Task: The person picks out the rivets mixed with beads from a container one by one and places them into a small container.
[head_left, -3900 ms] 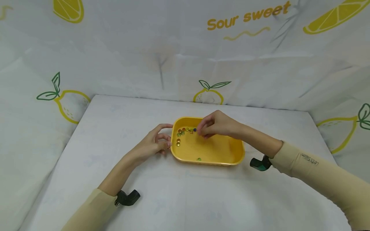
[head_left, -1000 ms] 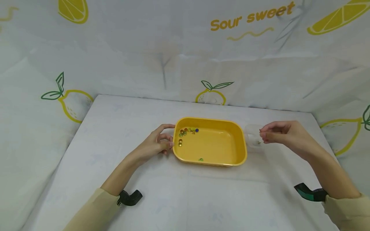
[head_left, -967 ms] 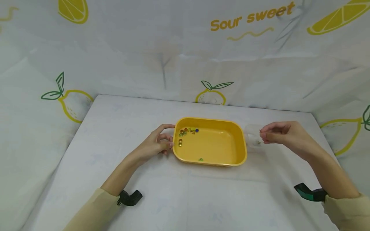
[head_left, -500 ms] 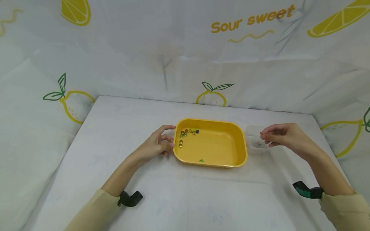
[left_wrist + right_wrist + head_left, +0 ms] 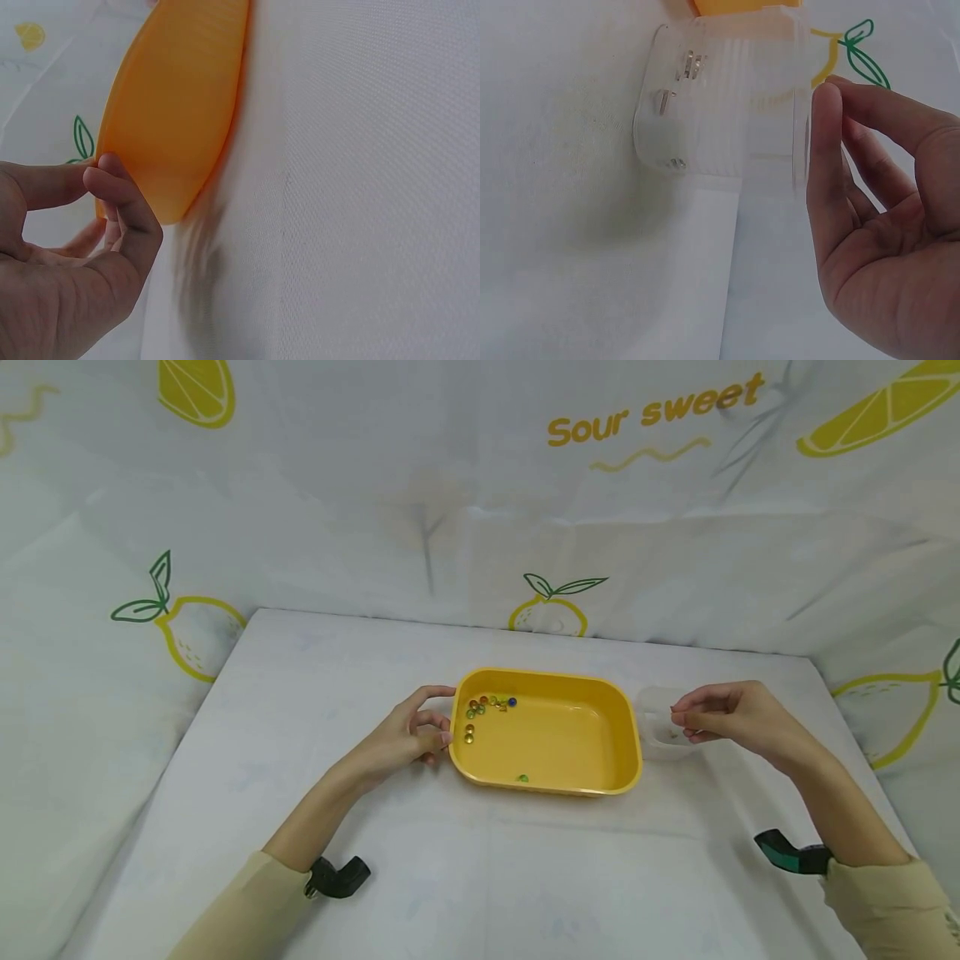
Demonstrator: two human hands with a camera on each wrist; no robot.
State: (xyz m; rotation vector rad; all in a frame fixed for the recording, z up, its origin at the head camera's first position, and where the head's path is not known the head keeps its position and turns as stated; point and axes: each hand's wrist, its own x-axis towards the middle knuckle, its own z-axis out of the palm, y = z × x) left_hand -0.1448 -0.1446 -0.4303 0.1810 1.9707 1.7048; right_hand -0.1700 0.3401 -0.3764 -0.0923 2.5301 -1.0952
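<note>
The yellow tray (image 5: 555, 789) lies on the table with its left end at my left hand (image 5: 401, 731). My left thumb and fingers grip that end, as the left wrist view shows along the tray's outer wall (image 5: 176, 90). Inside are several coloured glass beads (image 5: 471, 714), a blue bead (image 5: 512, 702) and a lone green bead (image 5: 522, 777). My right hand (image 5: 738, 718) pinches a tiny dark reddish piece above the clear plastic container (image 5: 660, 747), right of the tray. In the right wrist view, small metallic pieces (image 5: 664, 101) lie at its bottom, and my fingertips are at its rim (image 5: 801, 112).
The white table (image 5: 480, 868) ends at the lemon-printed cloth backdrop (image 5: 450, 560) behind the tray. Each wrist carries a black camera mount (image 5: 337, 877). A small gold piece (image 5: 502, 706) lies beside the beads.
My right hand has gone from inside the tray to over the clear container on the right, shifting slightly left over the last half second. My left hand has stayed at the tray's end.
</note>
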